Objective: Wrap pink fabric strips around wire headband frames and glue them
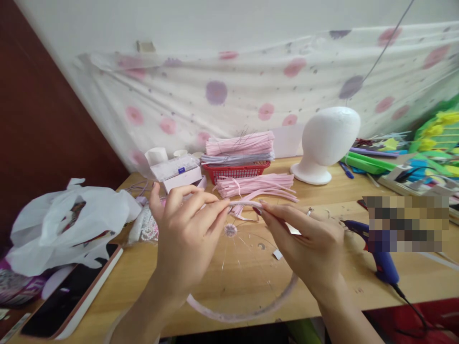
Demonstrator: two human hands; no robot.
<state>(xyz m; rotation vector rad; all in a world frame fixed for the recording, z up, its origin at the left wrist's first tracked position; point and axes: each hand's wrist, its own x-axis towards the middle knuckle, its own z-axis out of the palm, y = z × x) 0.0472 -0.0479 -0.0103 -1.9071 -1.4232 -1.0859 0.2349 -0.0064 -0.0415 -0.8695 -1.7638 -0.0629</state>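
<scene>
pale pink hoop (236,317), above the table (358,286) by its front edge: likely light, springy, easily kinked; best taken by its rim, which left hand (186,234) and right hand (308,243) pinch.

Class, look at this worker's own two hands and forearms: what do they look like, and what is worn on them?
The left hand shows no ring. The right hand wears a slim, silvery ring and has a dark, glossy thumbnail. No gloves; the forearms look largely bare.
</scene>
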